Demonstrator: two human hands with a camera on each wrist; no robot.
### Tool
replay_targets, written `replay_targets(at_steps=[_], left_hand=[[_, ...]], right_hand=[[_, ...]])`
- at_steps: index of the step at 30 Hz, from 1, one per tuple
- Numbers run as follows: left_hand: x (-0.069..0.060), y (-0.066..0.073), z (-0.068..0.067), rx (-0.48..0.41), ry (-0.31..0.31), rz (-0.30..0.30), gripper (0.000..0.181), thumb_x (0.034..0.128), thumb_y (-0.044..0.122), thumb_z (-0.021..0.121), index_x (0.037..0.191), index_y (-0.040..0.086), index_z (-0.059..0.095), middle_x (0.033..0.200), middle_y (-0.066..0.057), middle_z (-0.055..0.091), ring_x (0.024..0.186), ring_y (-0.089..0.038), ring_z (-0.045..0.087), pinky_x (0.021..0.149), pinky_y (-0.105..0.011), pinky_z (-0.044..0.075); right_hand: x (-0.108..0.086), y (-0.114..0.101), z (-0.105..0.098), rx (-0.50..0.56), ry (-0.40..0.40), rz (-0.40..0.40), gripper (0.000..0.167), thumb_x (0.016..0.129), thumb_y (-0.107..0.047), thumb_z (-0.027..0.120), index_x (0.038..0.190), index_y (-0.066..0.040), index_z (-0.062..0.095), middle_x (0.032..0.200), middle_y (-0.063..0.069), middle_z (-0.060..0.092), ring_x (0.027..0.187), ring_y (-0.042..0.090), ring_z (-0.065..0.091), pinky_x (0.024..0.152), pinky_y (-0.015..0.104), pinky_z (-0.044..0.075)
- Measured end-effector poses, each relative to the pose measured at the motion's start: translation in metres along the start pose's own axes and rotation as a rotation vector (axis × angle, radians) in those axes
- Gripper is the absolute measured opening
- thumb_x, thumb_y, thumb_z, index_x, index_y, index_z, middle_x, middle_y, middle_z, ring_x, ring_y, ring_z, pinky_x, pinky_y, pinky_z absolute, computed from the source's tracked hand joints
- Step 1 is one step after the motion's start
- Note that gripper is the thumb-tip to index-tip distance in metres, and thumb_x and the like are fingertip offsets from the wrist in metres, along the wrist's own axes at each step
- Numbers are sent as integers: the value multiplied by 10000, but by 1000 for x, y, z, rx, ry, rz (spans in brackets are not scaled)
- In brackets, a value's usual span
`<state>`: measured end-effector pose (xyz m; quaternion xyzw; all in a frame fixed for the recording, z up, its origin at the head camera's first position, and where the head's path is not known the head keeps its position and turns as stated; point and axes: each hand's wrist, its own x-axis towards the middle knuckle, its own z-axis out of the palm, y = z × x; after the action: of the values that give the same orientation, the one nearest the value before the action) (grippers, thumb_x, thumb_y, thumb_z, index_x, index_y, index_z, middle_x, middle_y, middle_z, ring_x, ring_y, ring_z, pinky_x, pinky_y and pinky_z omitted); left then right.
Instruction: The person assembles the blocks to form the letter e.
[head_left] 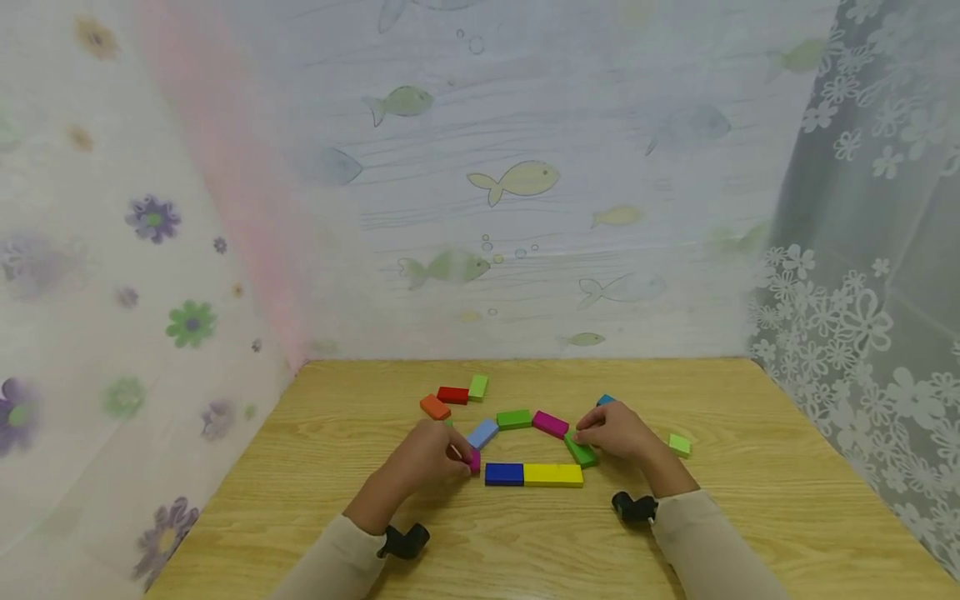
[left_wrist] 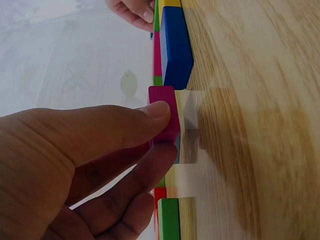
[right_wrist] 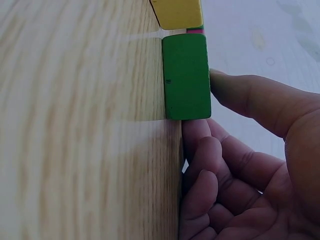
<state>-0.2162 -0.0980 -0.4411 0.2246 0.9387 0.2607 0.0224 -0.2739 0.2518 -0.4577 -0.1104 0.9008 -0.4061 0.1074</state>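
With thumb and finger, my left hand (head_left: 426, 454) pinches a magenta block (left_wrist: 164, 115) at the left end of an arch of blocks. At the arch's right end, my right hand (head_left: 619, 431) holds a green block (head_left: 581, 451) between thumb and fingers; the block lies flat on the table. Between the hands, the arch runs through a light blue block (head_left: 482, 433), another green block (head_left: 513, 419) and a second magenta block (head_left: 551, 424). Below it, a dark blue block (head_left: 504, 474) and a yellow block (head_left: 553, 475) lie end to end.
Behind my left hand lie an orange block (head_left: 435, 407), a red block (head_left: 453, 395) and a lime block (head_left: 477, 387). Partly hidden by my right hand is a blue block (head_left: 606, 401); another lime block (head_left: 679, 445) lies right of it. Curtains border the wooden table (head_left: 337, 400).
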Motion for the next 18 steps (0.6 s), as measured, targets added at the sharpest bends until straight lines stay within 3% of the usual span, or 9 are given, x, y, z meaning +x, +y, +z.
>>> replay_targets(at_steps=[12,18], left_hand=[[-1,1,4,-29,-63,-18,86,846,146,865,899,199,824,925,107,769,841,-60,708,732,-264,571],[-2,2,5,-44,-64,-5,89,841,136,867,897,188,822,931,100,768,838,-55,710,722,-249,571]], right_hand=[[0,1,0,6,3,-1,288,927,-234,776,1123,-25,751,1082,88,701,955,208,637,793,369,560],[-1,1,0,16,4,0,285,927,-228,775,1121,-20,749,1078,92,702,946,206,641,787,367,562]])
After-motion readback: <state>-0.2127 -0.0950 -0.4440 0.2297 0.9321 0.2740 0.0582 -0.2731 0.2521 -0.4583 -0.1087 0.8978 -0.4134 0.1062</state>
